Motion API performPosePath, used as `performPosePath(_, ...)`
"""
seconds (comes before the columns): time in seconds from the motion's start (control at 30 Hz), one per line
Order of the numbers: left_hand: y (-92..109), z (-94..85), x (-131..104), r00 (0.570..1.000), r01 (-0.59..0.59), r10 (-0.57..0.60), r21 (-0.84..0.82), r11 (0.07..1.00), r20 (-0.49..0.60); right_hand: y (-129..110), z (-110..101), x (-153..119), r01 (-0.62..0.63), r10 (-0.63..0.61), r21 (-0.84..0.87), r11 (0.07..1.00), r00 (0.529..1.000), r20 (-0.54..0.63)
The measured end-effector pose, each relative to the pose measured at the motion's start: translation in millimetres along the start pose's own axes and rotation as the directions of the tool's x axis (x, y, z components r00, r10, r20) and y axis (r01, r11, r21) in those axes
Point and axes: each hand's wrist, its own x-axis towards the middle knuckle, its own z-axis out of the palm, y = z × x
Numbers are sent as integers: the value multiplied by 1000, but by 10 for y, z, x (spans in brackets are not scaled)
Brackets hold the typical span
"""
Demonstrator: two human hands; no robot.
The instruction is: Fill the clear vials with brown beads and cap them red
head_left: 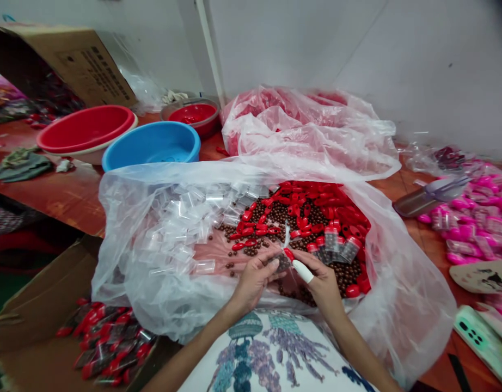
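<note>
My left hand (251,280) is closed on a small clear tube (282,263) with brown balls inside. At the tube's upper end my right hand (325,283) pinches a red cap (289,254); whether the cap is fully seated I cannot tell. One finger of my right hand wears a white cover (302,271). Both hands are over a spread plastic sheet (410,294). On it lie loose clear tubes (165,234) to the left, brown balls (344,275) in the middle and right, and red caps (328,198) behind. Several filled, red-capped tubes (336,245) lie to the right.
A cardboard box (34,348) with red-capped tubes (108,343) stands at lower left. Behind are a blue basin (153,142), a red basin (87,128) and a bag of red pieces (308,125). Pink items (479,218) and a phone (482,343) lie to the right.
</note>
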Motion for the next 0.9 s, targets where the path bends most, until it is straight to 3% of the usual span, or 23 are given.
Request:
performPosePath(0.1, 2, 24, 5, 999, -38, 38, -9, 999, -24, -46, 29, -29, -27, 27, -7, 1000, 1000, -1)
performPosePath(0.17, 17, 20, 10, 998, -47, 47, -11, 999, -38, -41, 36, -29, -139, 146, 123, 983, 988, -53)
performPosePath(0.27, 34, -1, 11, 999, -42, 41, -5, 999, -35, -15, 10, 12, -281, 342, 416, 865, 937, -77)
performPosePath(0.4, 16, -17, -14, 999, -25, 26, 23, 999, -26, -37, -65, 74, -301, 366, 586, 753, 931, 8)
performPosePath(0.67, -38, 15, -74, 999, 53, -53, 47, 997, -1, -42, -114, 39, -337, 314, 610, 717, 938, 149)
performPosePath(0.9, -77, 4, -60, 998, 68, -66, 65, 996, -23, 95, -80, 26, -295, 347, 447, 844, 937, -36)
